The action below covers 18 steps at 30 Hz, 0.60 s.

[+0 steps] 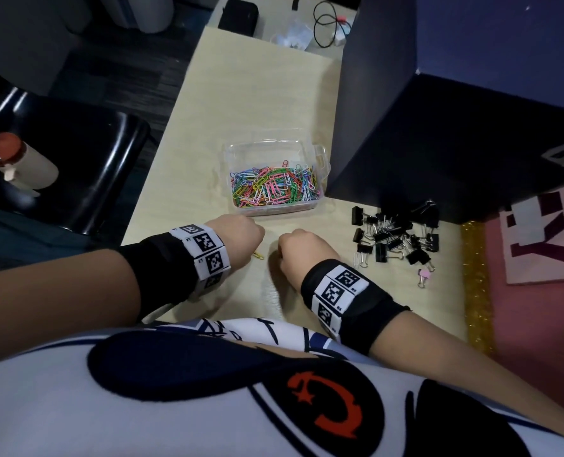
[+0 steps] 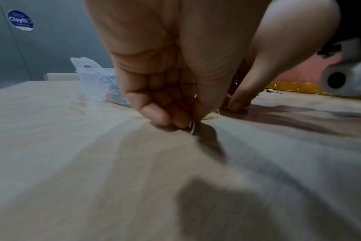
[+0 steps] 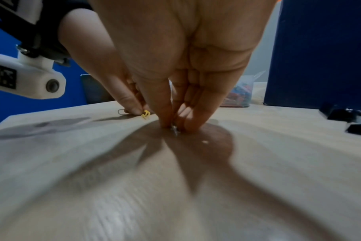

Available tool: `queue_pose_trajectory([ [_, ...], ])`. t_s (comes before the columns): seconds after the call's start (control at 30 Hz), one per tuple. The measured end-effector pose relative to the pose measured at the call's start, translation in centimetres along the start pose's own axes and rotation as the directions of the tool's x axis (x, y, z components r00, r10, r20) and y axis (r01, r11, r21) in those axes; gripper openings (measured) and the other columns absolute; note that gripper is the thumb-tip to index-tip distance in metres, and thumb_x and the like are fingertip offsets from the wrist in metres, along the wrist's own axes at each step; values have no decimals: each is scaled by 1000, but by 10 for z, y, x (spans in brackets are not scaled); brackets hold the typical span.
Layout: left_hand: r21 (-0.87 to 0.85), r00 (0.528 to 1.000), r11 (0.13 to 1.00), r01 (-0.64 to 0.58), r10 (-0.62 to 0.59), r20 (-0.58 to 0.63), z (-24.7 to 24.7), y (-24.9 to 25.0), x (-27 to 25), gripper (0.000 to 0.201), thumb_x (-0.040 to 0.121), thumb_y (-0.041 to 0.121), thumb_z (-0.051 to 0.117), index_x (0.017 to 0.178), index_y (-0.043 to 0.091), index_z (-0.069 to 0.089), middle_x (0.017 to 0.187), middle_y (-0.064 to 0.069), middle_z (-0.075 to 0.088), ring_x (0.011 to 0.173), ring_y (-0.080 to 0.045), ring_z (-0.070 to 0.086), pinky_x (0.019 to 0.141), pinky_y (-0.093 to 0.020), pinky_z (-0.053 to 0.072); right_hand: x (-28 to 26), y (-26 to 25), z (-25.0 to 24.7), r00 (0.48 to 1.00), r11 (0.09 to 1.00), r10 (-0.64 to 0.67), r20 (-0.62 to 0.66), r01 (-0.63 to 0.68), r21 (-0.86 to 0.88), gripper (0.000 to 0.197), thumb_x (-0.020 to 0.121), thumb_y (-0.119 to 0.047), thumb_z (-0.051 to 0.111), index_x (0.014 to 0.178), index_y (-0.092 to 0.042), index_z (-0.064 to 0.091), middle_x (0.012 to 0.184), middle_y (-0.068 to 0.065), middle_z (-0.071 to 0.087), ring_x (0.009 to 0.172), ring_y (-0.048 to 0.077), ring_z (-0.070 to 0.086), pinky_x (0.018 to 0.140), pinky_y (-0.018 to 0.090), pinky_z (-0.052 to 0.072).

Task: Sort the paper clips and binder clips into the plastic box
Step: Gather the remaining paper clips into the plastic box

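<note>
A clear plastic box (image 1: 320,159) holds a heap of coloured paper clips (image 1: 274,184). Just in front of it my left hand (image 1: 242,237) and right hand (image 1: 298,249) press fingertips-down on the table, close together. The left hand (image 2: 181,124) pinches a pale paper clip (image 2: 192,128) against the wood; a yellow paper clip (image 1: 258,255) lies beside it. The right hand (image 3: 173,126) pinches a silvery paper clip (image 3: 175,130) at its fingertips. A pile of black binder clips (image 1: 396,235) sits to the right, with one pink binder clip (image 1: 424,275) nearer me.
A tall dark blue box (image 1: 439,110) stands right behind the binder clips and beside the plastic box. A pink mat with a gold glitter edge (image 1: 475,285) borders the table on the right. A black chair (image 1: 76,159) stands left of the table edge.
</note>
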State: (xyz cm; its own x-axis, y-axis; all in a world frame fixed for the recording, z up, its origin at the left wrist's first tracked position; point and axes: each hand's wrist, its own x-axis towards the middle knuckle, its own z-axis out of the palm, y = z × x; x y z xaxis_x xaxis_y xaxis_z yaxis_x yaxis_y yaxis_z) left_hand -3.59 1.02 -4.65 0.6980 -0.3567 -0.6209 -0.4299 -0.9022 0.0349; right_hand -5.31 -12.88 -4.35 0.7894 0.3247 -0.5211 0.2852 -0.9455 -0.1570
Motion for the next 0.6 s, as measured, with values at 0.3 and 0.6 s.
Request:
queue_pose_trajectory([
  [0.3, -112, 995, 993, -35, 24, -99, -10, -3, -7, 7, 85, 10, 49, 87, 14, 54, 98, -8, 63, 90, -30, 58, 71, -32, 45, 1, 21, -17, 994, 989, 107, 0, -107, 102, 24, 86, -20, 56, 107, -11, 61, 109, 11, 61, 102, 29, 58, 83, 32, 46],
  [0.6, -323, 845, 943, -77, -110, -523, -62, -33, -7, 20, 91, 23, 54, 106, 17, 67, 106, -9, 66, 99, -31, 61, 85, -36, 47, 15, 33, -54, 860, 884, 253, -443, -20, 466, 22, 93, -24, 52, 109, -21, 67, 110, 3, 66, 100, 21, 61, 88, 26, 43],
])
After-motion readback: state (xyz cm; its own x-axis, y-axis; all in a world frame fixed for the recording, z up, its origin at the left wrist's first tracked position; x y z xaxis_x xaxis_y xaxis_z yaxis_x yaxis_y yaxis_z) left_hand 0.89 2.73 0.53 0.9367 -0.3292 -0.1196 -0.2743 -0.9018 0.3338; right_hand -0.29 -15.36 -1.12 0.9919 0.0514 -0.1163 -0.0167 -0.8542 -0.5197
